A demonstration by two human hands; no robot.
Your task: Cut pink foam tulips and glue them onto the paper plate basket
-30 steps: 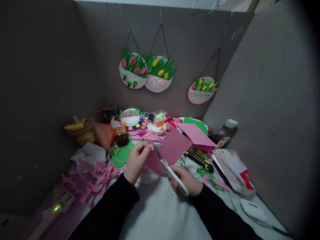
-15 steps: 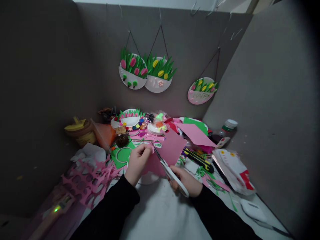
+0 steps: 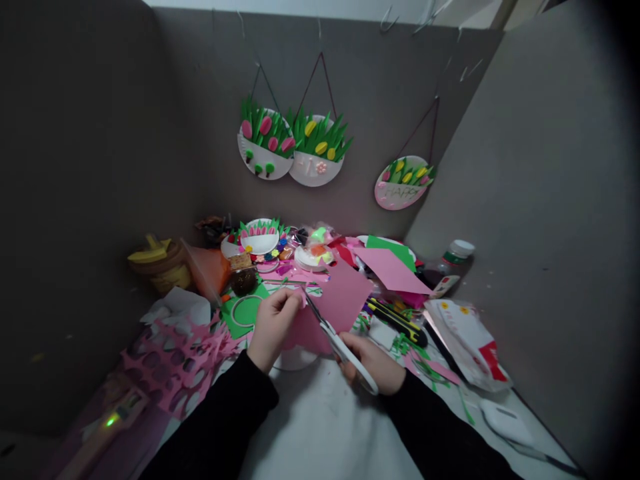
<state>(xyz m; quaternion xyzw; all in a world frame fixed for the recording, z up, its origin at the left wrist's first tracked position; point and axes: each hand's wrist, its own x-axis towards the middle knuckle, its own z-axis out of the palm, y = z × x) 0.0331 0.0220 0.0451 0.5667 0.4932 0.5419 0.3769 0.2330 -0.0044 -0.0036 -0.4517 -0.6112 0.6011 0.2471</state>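
Right hand grips white-handled scissors, slim metal blades angled up to a small pink scrap pinched in the left hand. Beneath, a smooth, angular pink sheet lies over the pale worktop; farther back, round plates bearing pointed green leaves hang on the grey wall.

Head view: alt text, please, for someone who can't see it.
The right hand holds white-handled scissors, blades at a small pink paper piece pinched in the left hand. Paper scraps clutter the table; three flower-decorated plates hang against the grey wall behind.
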